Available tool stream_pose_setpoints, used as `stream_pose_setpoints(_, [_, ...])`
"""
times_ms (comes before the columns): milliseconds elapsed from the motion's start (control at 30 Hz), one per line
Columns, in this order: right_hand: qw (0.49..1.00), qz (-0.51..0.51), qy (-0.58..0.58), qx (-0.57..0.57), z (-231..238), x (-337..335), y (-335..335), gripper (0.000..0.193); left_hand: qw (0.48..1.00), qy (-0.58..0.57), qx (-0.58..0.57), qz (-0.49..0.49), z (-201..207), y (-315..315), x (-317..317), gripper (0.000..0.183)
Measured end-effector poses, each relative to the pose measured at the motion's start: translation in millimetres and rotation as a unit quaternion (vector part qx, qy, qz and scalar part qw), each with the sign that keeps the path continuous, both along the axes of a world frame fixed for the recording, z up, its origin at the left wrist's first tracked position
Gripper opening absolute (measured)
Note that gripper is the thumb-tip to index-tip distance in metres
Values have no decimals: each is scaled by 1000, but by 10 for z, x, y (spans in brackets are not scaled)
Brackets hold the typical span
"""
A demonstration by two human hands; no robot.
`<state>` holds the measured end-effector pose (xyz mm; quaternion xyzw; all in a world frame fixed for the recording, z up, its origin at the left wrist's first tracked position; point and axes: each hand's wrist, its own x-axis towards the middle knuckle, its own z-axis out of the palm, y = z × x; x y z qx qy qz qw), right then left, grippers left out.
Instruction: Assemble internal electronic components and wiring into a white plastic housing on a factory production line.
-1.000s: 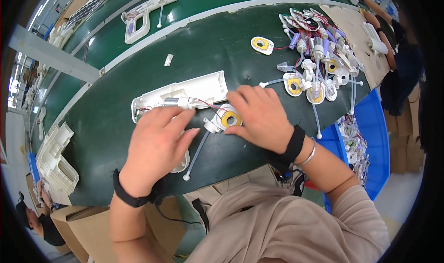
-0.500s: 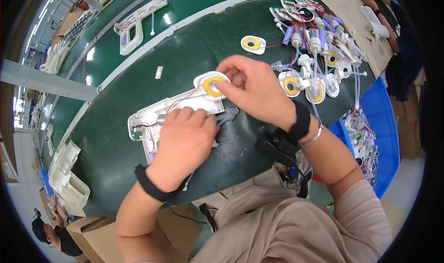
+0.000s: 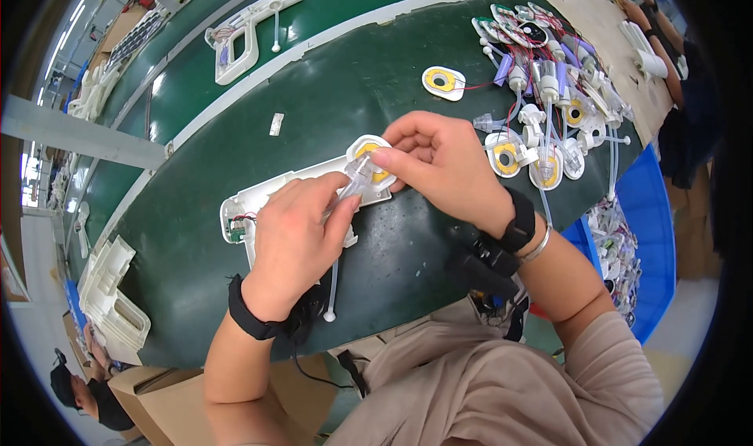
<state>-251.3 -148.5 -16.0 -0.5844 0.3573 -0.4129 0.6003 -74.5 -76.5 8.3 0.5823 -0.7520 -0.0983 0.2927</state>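
Note:
Pinched in my right hand [image 3: 451, 163] is a white oval cap with a yellow ring [image 3: 383, 177], tilted above the housing. My left hand [image 3: 302, 222] has its thumb and fingers closed on a clear plastic nozzle [image 3: 358, 171], which touches the cap's ringed face. A thin translucent tube [image 3: 333, 285] hangs below my left hand, ending in a small white tip. Underneath lies an opened white plastic housing [image 3: 263, 191], partly covered by my left hand. A small green circuit board [image 3: 237, 228] with red wires shows at its left end.
A heap of wired parts [image 3: 541, 77] lies at the right, beside another yellow-ringed cap [image 3: 443, 83]. Other white shells [image 3: 114, 297] lie at the left edge and beyond the pale rail [image 3: 235, 61]. A blue bin [image 3: 647, 234] of parts stands at right; co-workers are at both sides.
My left hand has lifted from the housing and brought the clear nozzle up against the cap. The cap, in my right hand, has shifted slightly right and lower.

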Motion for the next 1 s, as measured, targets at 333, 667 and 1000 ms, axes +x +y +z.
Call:
stream_pose_setpoints(333, [939, -39, 63, -337, -237, 207, 276, 36, 994, -47, -99, 2, -41, 24, 27, 15])
stream_pose_setpoints(667, [892, -6, 336, -302, 76, 210, 121, 30, 988, -153, -33, 4, 92, 244, 851, 67])
stream_pose_setpoints(1000, [849, 53, 468, -238, 155, 91, -231, 36, 982, -181, 23, 43, -259, 405, 741, 75])
